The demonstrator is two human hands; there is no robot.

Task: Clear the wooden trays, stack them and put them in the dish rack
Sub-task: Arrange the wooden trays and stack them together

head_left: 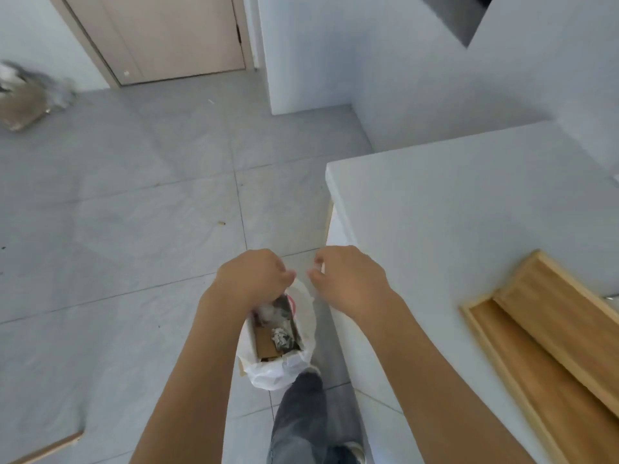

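Note:
Two wooden trays (549,333) lie on the white counter (452,209) at the right, the upper one resting askew on the lower, both with nothing in them. My left hand (254,276) hangs over a bin (278,339) on the floor, a box lined with a white plastic bag that holds crumpled paper and cardboard. Its fingers curl downward and whatever is under them is hidden. My right hand (348,279) hovers beside it by the counter's corner, fingers curled in, with nothing visible between them. No dish rack is in view.
The bin stands on grey floor tiles against the counter's side, with my leg and shoe (301,420) just behind it. A closed door (174,38) is at the back. A blurred brown and grey heap (30,95) lies far left, a wooden edge (50,447) bottom left.

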